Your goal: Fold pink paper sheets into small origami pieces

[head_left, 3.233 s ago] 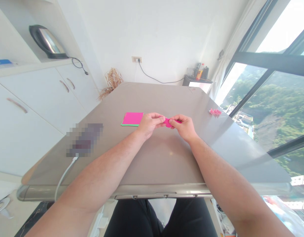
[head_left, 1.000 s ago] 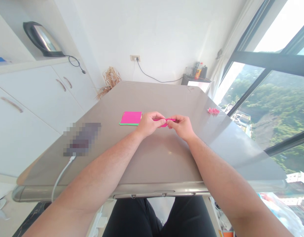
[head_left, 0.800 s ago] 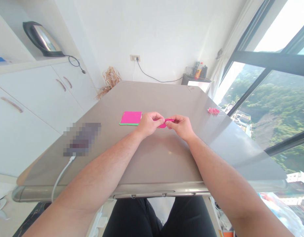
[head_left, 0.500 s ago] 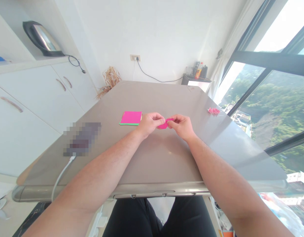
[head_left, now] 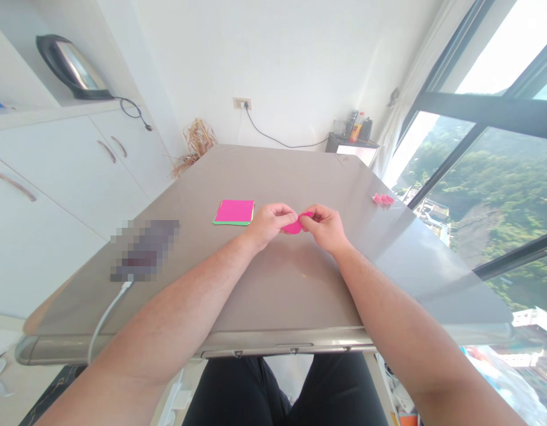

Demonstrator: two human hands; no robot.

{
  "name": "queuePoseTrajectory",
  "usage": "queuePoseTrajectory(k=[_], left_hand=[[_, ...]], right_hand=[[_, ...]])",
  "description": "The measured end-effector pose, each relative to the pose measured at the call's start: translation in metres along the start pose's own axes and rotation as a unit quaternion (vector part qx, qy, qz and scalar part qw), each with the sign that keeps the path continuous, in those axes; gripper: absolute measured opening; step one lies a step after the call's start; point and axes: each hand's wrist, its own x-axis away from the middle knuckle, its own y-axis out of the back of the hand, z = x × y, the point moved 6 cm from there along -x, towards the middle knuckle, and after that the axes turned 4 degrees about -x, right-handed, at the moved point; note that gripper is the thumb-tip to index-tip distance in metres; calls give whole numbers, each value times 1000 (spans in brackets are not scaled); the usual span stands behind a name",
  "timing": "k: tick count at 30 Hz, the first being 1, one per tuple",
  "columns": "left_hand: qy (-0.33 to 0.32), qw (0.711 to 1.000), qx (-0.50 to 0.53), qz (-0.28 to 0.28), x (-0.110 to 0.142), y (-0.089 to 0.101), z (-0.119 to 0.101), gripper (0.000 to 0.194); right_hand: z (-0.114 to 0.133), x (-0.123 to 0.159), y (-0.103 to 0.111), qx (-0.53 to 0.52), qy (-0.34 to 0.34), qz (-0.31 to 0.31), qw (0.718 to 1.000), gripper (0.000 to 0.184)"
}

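Note:
A small piece of bright pink paper (head_left: 293, 227) is held just above the table between both hands. My left hand (head_left: 272, 223) pinches its left side with thumb and fingers. On the other side, my right hand (head_left: 324, 226) grips the upper right part, also in a pinch. The fingertips cover much of the paper, so its full shape is hidden. Just left of my left hand lies a stack of coloured paper squares (head_left: 234, 211), pink on top with green showing at the front edge.
Small pink folded pieces (head_left: 382, 200) lie at the table's right side. A blurred-out dark object (head_left: 146, 251) with a white cable (head_left: 105, 316) rests at the left. The grey table (head_left: 282, 171) ends near my lap; a window (head_left: 490, 177) is at the right.
The pink paper shows a little more of its face between the fingers, its lower edge slightly lower. Both hands keep their pinch almost in place. The view has shifted slightly.

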Motion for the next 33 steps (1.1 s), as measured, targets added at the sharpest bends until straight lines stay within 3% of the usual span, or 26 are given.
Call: queuePoseTrajectory(k=[8,15,23,29,33], left_hand=[[-63,994,-81,-27,2,5,-7,23],[-95,980,-170,-51,2,10,-11,22],[-96,978,-176,-54,3,11,-13,21],[-80,987,-139,-14,4,5,-13,21],[-77,983,-161,-32,3,7,-12,20]], right_hand=[[1,0,2,-55,-18,24,998,19],[-4,-1,7,-40,-41,21,998,25],[-7,-2,5,-47,-36,32,998,23],[-4,-1,3,-35,-45,37,998,22],[-4,-1,2,-41,-51,36,997,22]])
